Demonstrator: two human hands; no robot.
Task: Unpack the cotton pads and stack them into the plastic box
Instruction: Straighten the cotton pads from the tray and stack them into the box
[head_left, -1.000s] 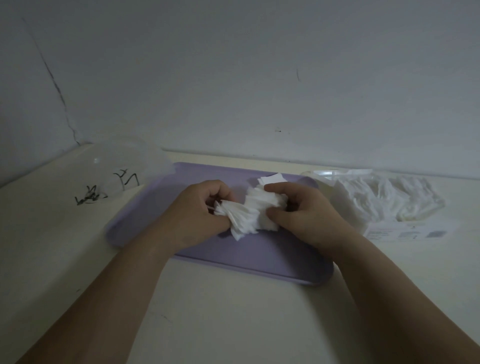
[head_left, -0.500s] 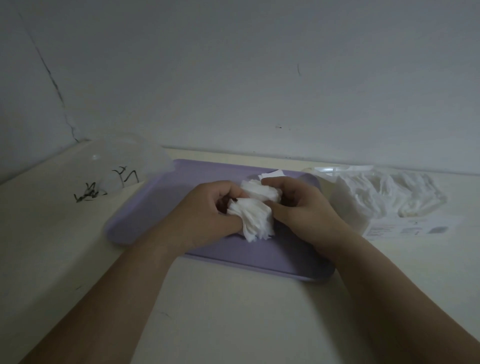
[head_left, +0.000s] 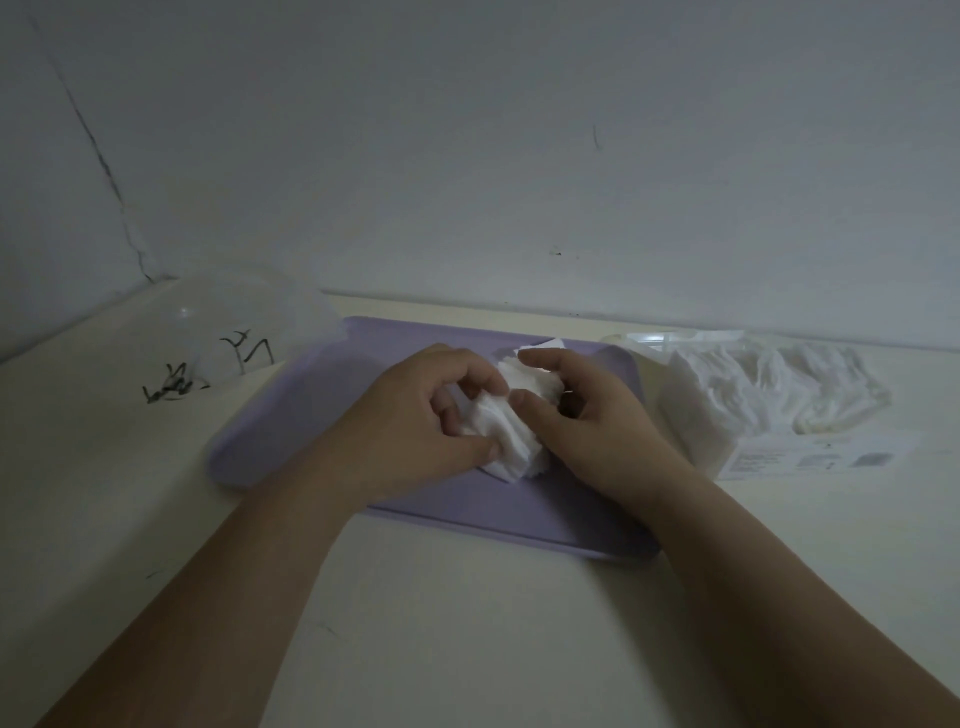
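A skewed bundle of cotton pads (head_left: 511, 434) sits between our two hands just above the middle of a lavender tray (head_left: 311, 415). The pads are fanned out rather than squared. Our left hand (head_left: 415, 421) clamps the near side, thumb below and fingers curled over the top. Our right hand (head_left: 587, 415) grips the other side, thumb pressed to the pads and fingers arched over them. One loose pad (head_left: 548, 344) lies on the tray just behind the hands.

To the right, touching the tray's edge, the opened packet (head_left: 753, 395) slumps on the cream tabletop (head_left: 467, 623), still well filled. At far left stands a clear plastic container (head_left: 260, 322) with black scrawl on it — we take it for the box, and in this dim light we cannot tell whether any pads are inside.

The risk, as we judge it, lies in the carry. The bundle is uneven and soft, so a slack grip on the way across the tray could shed pads from the splayed edge, while too hard a squeeze would crumple them — and a crooked stack may not seat flat in the box.
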